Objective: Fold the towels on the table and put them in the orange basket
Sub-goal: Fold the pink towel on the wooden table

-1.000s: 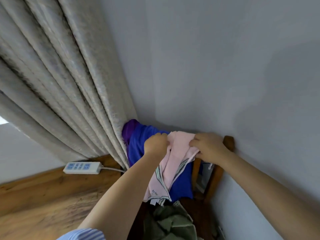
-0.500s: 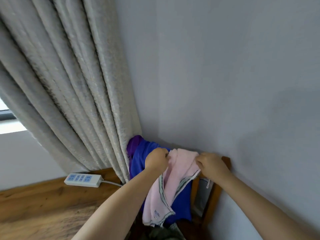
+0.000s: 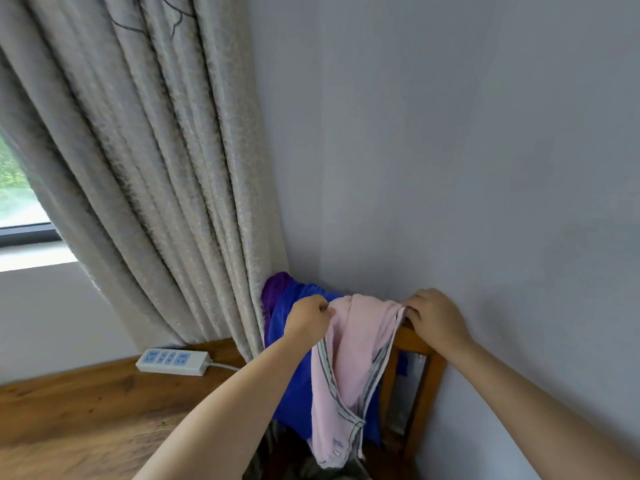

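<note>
Worktop [image 3: 86,410]: wooden, at 8 o'clock; power strip [image 3: 173,361] on it.
Blue cloth [image 3: 294,375]: draped over chair back [image 3: 420,344].
Pink towel [image 3: 349,368]: at 6 o'clock, held up clear of the worktop, long axis hanging straight down.
Left hand [image 3: 306,320]: grip pinched on the towel's top edge.
Right hand [image 3: 434,315]: grip pinched on the opposite corner; both equally near.
Orange basket: not in view.
</note>
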The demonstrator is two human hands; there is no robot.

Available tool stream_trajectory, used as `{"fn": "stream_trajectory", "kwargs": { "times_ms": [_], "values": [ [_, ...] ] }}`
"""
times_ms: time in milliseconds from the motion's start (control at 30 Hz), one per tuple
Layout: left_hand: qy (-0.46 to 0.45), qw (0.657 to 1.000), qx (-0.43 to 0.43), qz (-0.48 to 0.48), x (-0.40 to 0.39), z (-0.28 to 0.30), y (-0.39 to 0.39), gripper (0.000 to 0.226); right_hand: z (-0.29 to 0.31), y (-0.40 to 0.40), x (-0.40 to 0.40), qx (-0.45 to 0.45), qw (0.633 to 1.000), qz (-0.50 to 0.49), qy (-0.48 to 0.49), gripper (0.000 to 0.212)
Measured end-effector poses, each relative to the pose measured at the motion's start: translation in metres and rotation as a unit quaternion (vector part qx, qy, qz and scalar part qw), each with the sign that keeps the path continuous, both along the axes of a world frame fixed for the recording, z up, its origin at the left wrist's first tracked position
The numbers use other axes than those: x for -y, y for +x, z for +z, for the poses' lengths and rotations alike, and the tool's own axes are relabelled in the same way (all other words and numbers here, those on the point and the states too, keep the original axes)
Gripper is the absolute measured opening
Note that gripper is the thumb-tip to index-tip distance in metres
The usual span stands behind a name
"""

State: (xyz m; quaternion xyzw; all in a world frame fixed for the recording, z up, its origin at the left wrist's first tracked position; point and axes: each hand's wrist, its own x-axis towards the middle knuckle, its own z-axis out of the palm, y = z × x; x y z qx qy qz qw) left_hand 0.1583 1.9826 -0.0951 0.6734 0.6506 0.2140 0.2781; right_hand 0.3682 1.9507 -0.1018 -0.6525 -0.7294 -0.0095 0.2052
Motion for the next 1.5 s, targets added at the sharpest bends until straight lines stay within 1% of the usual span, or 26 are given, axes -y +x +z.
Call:
{"fn": "stream_trajectory", "kwargs": {
  "times_ms": [33,100,167,233,267,333,367,433,500,567,600,667,733,767,833,933,1000,1033,1100,1133,1300,1400,1500],
  "values": [
    [0.009,1.000,0.012,0.001,0.000,0.003,-0.002,0.037,0.009,-0.003,0.001,-0.061,0.998,-0.015,0.020,0.022],
    [0.028,0.999,0.034,0.002,0.002,0.016,-0.009,0.037,0.037,-0.014,0.006,-0.159,0.982,-0.053,0.083,0.019],
    [0.057,0.997,0.059,0.000,0.007,0.038,-0.019,0.033,0.064,-0.029,0.011,-0.211,0.967,-0.065,0.129,0.019],
    [0.084,0.992,0.094,0.003,0.017,0.066,-0.032,0.018,0.089,-0.048,0.017,-0.239,0.958,-0.052,0.148,0.019],
    [0.096,0.987,0.125,0.010,0.023,0.079,-0.040,0.013,0.102,-0.058,0.022,-0.249,0.955,-0.043,0.156,0.019],
    [0.117,0.973,0.195,0.033,0.043,0.105,-0.066,0.012,0.127,-0.089,0.038,-0.275,0.945,-0.020,0.176,0.020],
    [0.131,0.964,0.226,0.048,0.055,0.116,-0.082,0.015,0.137,-0.105,0.045,-0.290,0.939,-0.006,0.186,0.021],
    [0.150,0.950,0.263,0.075,0.078,0.133,-0.112,0.026,0.158,-0.137,0.060,-0.299,0.932,0.016,0.205,0.021],
    [0.159,0.939,0.289,0.101,0.112,0.144,-0.157,0.029,0.171,-0.181,0.080,-0.308,0.926,0.051,0.211,0.021],
    [0.157,0.938,0.286,0.114,0.140,0.148,-0.191,0.029,0.179,-0.216,0.099,-0.325,0.922,0.068,0.201,0.021],
    [0.149,0.938,0.282,0.138,0.167,0.143,-0.229,0.028,0.173,-0.253,0.116,-0.335,0.920,0.091,0.183,0.020],
    [0.117,0.947,0.261,0.144,0.185,0.142,-0.249,0.025,0.172,-0.273,0.127,-0.350,0.915,0.094,0.178,0.019],
    [0.093,0.956,0.220,0.171,0.216,0.129,-0.289,0.022,0.157,-0.311,0.145,-0.354,0.916,0.109,0.154,0.018],
    [0.073,0.958,0.205,0.188,0.232,0.120,-0.309,0.017,0.146,-0.331,0.154,-0.363,0.914,0.122,0.132,0.018],
    [0.035,0.960,0.178,0.212,0.261,0.098,-0.345,0.009,0.122,-0.365,0.168,-0.400,0.904,0.136,0.070,0.018],
    [-0.023,0.958,0.132,0.254,0.298,0.058,-0.391,0.014,0.079,-0.403,0.181,-0.430,0.893,0.131,-0.031,0.016],
    [-0.056,0.951,0.120,0.281,0.316,0.033,-0.416,0.007,0.052,-0.423,0.185,-0.446,0.880,0.131,-0.095,0.016],
    [-0.073,0.946,0.115,0.293,0.321,0.020,-0.429,0.014,0.038,-0.434,0.185,-0.440,0.881,0.128,-0.115,0.016],
    [-0.096,0.939,0.109,0.311,0.326,-0.006,-0.453,0.032,0.012,-0.456,0.180,-0.423,0.888,0.116,-0.139,0.015],
    [-0.098,0.937,0.109,0.316,0.328,-0.015,-0.459,0.034,0.003,-0.460,0.179,-0.421,0.888,0.111,-0.147,0.015],
    [-0.112,0.929,0.104,0.338,0.311,-0.056,-0.502,0.014,-0.047,-0.495,0.151,-0.403,0.888,0.096,-0.200,0.013],
    [-0.121,0.926,0.088,0.346,0.293,-0.078,-0.523,0.017,-0.070,-0.515,0.129,-0.393,0.889,0.086,-0.219,0.010],
    [-0.147,0.923,0.061,0.350,0.268,-0.103,-0.545,0.014,-0.099,-0.542,0.102,-0.397,0.879,0.077,-0.254,0.014]
  ]
}}
